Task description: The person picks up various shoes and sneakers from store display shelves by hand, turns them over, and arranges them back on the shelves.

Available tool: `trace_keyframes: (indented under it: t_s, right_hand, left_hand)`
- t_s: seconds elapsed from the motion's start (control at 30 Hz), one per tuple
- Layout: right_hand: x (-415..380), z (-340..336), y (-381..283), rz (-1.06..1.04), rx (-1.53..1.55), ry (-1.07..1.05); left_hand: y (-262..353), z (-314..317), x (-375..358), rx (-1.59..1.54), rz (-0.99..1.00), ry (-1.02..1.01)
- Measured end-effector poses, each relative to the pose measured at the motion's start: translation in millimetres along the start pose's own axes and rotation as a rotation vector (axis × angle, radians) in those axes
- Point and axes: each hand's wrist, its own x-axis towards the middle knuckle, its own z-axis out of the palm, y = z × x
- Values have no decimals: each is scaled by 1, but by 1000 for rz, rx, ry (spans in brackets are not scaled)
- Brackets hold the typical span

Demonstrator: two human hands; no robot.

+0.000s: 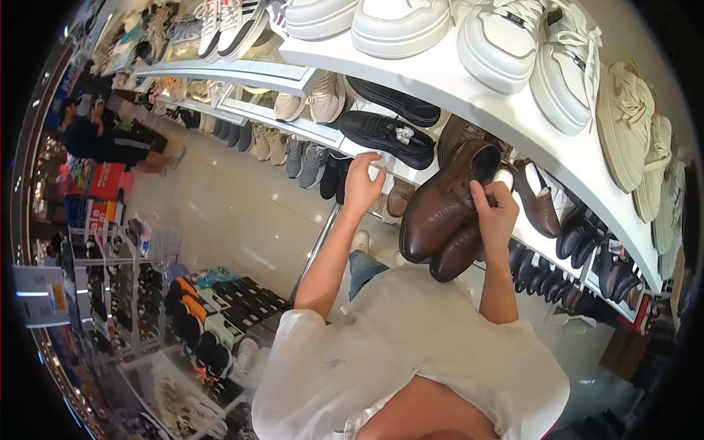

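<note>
A pair of brown leather shoes hangs in front of my chest, held at the collar by my right hand, whose thumb and fingers are pinched together. My left hand is raised at the edge of the middle shelf, its fingers curled and apart, with nothing in it. Just beyond it, a black lace-up shoe lies on that shelf, with another black shoe behind it. Another brown shoe stands on the shelf, partly hidden behind the held pair.
White sneakers line the upper shelf close above my hands. More brown shoes sit to the right. Shoe boxes are stacked at lower left. A person stands in the aisle at far left.
</note>
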Motion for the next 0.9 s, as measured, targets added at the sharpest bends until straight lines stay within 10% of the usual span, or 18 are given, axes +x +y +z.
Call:
trace_keyframes:
  t_s: [0.57,0.9]
  right_hand:
    - [-74,62,-49,257,-345,341]
    - [-92,69,-69,302,-417,429]
  left_hand:
    - [-240,-103,284,503,453,129]
    - [-209,-128,323,824,29,-466]
